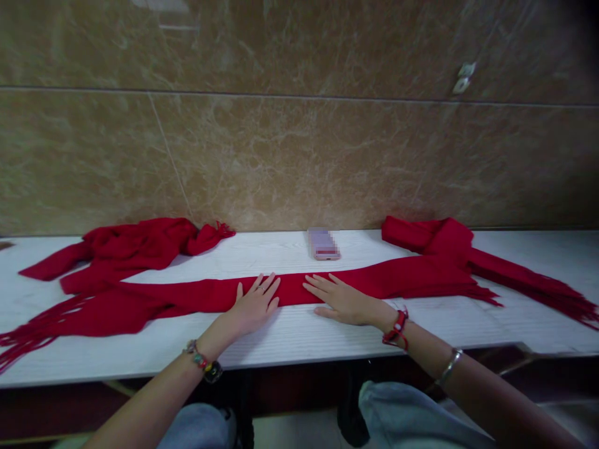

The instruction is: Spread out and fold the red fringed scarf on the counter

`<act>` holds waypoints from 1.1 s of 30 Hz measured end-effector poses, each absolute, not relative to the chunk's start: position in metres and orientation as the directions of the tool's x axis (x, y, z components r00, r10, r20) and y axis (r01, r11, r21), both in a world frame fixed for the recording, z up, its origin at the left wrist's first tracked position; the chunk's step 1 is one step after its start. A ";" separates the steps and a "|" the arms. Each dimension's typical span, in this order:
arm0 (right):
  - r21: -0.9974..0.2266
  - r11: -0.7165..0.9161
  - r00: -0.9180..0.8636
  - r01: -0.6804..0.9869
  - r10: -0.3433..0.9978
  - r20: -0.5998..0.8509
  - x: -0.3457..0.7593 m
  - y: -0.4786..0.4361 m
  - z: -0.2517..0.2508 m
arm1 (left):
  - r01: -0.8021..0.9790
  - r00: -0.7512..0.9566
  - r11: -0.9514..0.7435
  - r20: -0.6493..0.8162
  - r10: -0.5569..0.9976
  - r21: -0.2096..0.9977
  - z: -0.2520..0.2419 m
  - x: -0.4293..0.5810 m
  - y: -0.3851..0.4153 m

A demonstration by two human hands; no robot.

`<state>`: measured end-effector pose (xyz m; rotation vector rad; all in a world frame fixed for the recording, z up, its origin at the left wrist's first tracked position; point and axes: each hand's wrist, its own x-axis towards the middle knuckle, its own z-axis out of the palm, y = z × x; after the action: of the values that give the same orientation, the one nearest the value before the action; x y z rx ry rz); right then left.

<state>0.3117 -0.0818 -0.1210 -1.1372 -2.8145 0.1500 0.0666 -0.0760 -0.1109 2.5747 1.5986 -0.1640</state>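
Note:
A long red scarf [201, 295] with fringed ends lies stretched across the table in front of me, folded lengthwise into a narrow strip. My left hand [256, 304] rests flat on its middle, fingers spread. A short way to the right, my right hand [344, 300] also lies flat on the cloth, its fingers pointing left. Neither hand grips anything. Toward the left end the scarf widens, and its fringe fans out near the table's left front edge.
Another red scarf [140, 246] lies crumpled at the back left. At the back right is a folded red scarf [444, 240], its fringe trailing right. A phone [324, 244] lies near the wall [281, 162]. The white table [281, 349] ends close to my knees.

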 end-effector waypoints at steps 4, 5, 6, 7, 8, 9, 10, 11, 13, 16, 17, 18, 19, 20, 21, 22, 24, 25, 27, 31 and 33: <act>-0.070 0.580 -0.578 0.812 0.815 0.047 0.331 -0.086 -0.121 | 0.904 0.425 -0.426 -0.134 0.895 0.025 -0.112 0.071 -0.074; -0.053 0.546 -0.543 0.836 0.838 0.063 0.331 -0.086 -0.120 | 0.907 0.418 -0.420 -0.116 0.901 0.011 -0.112 0.075 -0.073; -0.040 0.524 -0.519 0.851 0.850 0.092 0.328 -0.086 -0.120 | 0.909 0.415 -0.417 -0.085 0.906 -0.006 -0.112 0.079 -0.072; -0.030 0.521 -0.513 0.853 0.848 0.134 0.322 -0.085 -0.120 | 0.908 0.418 -0.419 -0.047 0.907 -0.020 -0.112 0.084 -0.071; -0.025 0.536 -0.523 0.844 0.833 0.178 0.315 -0.083 -0.120 | 0.905 0.425 -0.425 -0.013 0.905 -0.027 -0.112 0.089 -0.070; -0.027 0.550 -0.534 0.835 0.820 0.207 0.307 -0.081 -0.121 | 0.900 0.434 -0.434 0.003 0.901 -0.026 -0.112 0.094 -0.069; -0.029 0.571 -0.553 0.820 0.805 0.213 0.300 -0.078 -0.123 | 0.896 0.444 -0.444 0.001 0.896 -0.018 -0.113 0.098 -0.068; -0.031 0.586 -0.568 0.810 0.797 0.205 0.293 -0.075 -0.124 | 0.892 0.452 -0.452 -0.016 0.892 -0.005 -0.114 0.100 -0.066; -0.028 0.598 -0.584 0.801 0.791 0.182 0.289 -0.071 -0.128 | 0.887 0.462 -0.462 -0.062 0.885 0.013 -0.117 0.102 -0.064; 0.010 0.586 -0.581 0.810 0.800 0.153 0.305 -0.070 -0.131 | 0.887 0.461 -0.461 -0.070 0.885 0.011 -0.120 0.100 -0.062; 0.035 0.572 -0.570 0.820 0.809 0.143 0.316 -0.071 -0.132 | 0.889 0.457 -0.458 -0.068 0.887 0.008 -0.120 0.099 -0.062; 0.065 0.550 -0.553 0.833 0.823 0.132 0.328 -0.073 -0.132 | 0.891 0.453 -0.454 -0.067 0.889 0.004 -0.120 0.099 -0.062; 0.103 0.522 -0.531 0.847 0.838 0.122 0.341 -0.076 -0.132 | 0.893 0.450 -0.451 -0.066 0.891 0.001 -0.120 0.100 -0.063; 0.144 0.491 -0.507 0.859 0.854 0.115 0.355 -0.078 -0.131 | 0.894 0.448 -0.449 -0.067 0.892 -0.001 -0.119 0.100 -0.063; 0.188 0.458 -0.483 0.869 0.868 0.113 0.368 -0.081 -0.130 | 0.895 0.445 -0.447 -0.071 0.892 0.000 -0.119 0.101 -0.064; 0.235 0.424 -0.458 0.875 0.881 0.117 0.381 -0.084 -0.129 | 0.897 0.441 -0.442 -0.078 0.894 0.004 -0.118 0.101 -0.064; 0.322 0.339 -0.401 0.884 0.905 0.146 0.402 -0.090 -0.127 | 0.902 0.431 -0.431 -0.099 0.897 0.017 -0.116 0.103 -0.064; 0.356 0.295 -0.371 0.886 0.913 0.167 0.410 -0.092 -0.126 | 0.904 0.426 -0.427 -0.111 0.898 0.021 -0.116 0.103 -0.064; 0.400 0.223 -0.324 0.889 0.923 0.206 0.423 -0.095 -0.124 | 0.907 0.419 -0.420 -0.125 0.899 0.022 -0.114 0.104 -0.064; 0.420 0.154 -0.273 0.894 0.931 0.241 0.443 -0.098 -0.120 | 0.906 0.421 -0.424 -0.147 0.895 0.013 -0.111 0.105 -0.064; 0.414 0.111 -0.231 0.903 0.941 0.250 0.453 -0.099 -0.118 | 0.905 0.420 -0.426 -0.164 0.892 0.002 -0.109 0.105 -0.064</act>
<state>0.4528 -0.0989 -0.1180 -1.9932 -2.3968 -0.7950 0.1053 -0.0645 -0.1088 2.5707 1.6311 -0.2116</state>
